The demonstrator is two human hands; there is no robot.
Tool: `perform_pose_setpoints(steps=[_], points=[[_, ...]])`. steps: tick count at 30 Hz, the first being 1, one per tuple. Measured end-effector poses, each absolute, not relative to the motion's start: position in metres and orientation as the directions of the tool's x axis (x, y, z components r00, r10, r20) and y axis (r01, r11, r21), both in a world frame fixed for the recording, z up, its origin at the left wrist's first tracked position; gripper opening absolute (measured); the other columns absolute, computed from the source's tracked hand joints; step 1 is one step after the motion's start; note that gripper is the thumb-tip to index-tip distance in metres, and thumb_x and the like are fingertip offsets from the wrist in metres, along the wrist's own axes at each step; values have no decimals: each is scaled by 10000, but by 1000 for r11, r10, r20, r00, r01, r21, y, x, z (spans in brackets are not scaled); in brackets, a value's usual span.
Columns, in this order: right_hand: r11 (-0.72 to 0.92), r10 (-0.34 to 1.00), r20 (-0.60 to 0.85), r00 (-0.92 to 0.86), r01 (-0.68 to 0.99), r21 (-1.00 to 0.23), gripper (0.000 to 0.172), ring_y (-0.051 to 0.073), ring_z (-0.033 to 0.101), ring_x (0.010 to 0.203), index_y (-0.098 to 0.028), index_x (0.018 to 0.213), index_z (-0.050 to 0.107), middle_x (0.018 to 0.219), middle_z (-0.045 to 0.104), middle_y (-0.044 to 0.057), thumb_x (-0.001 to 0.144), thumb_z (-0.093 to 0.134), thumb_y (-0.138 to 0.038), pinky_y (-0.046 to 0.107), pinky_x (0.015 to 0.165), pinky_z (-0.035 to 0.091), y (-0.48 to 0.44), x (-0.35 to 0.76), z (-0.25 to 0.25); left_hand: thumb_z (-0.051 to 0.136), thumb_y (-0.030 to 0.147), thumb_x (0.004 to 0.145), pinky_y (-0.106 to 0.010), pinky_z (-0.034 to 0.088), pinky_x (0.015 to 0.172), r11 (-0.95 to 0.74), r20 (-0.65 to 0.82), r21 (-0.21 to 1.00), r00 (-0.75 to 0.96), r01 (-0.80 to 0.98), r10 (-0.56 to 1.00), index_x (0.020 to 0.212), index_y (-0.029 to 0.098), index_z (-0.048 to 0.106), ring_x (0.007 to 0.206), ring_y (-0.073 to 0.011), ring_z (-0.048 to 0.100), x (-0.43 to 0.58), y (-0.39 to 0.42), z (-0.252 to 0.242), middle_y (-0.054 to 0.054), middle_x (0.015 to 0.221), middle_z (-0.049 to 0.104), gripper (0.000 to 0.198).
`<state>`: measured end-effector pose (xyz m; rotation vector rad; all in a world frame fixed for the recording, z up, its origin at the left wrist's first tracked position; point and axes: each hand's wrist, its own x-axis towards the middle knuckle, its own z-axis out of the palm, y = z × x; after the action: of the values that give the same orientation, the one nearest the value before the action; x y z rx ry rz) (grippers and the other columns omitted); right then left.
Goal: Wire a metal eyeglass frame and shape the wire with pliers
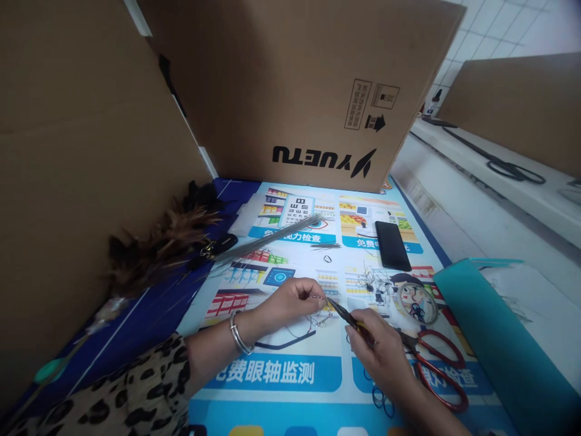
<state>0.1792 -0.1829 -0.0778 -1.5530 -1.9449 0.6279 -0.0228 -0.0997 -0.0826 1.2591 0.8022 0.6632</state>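
Note:
My left hand (290, 300) is closed in a pinch on a thin bent wire (318, 320) just above the printed poster (290, 375) that covers the table. My right hand (381, 354) is wrapped round small pliers (341, 310), whose tip meets the wire at my left fingertips. A silver bangle sits on my left wrist, and the sleeve has a leopard print.
A bundle of straight wires (267, 239) and brown feathers (172, 242) lie to the left. A black phone (392, 244), a pile of small wire pieces (374, 284), red-handled scissors (438, 369) and a teal folder (494, 339) are on the right. Cardboard boxes (308, 91) wall in the back and left.

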Motion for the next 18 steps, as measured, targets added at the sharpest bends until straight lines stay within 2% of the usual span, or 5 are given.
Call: perform_pose_setpoints(steps=[11,18], points=[[220,975,158,-154,689,-690,132,146,542,688,-184,968,513,831,556,39,854,465,-231,252,630,439,-183,181,-82,658,289,731,-201,331,537,267,-138,956,615,-123,777,773,118,624,546,-67,415,-24,-100,-87,18,623,528,179],[243,970,185,-159,680,-691,144,163,561,741,-185,974,519,848,572,49,845,471,-223,245,624,449,-183,181,-84,658,298,729,-199,326,536,252,-126,960,622,-119,773,750,112,602,552,-68,417,-23,-99,-91,18,623,516,196]])
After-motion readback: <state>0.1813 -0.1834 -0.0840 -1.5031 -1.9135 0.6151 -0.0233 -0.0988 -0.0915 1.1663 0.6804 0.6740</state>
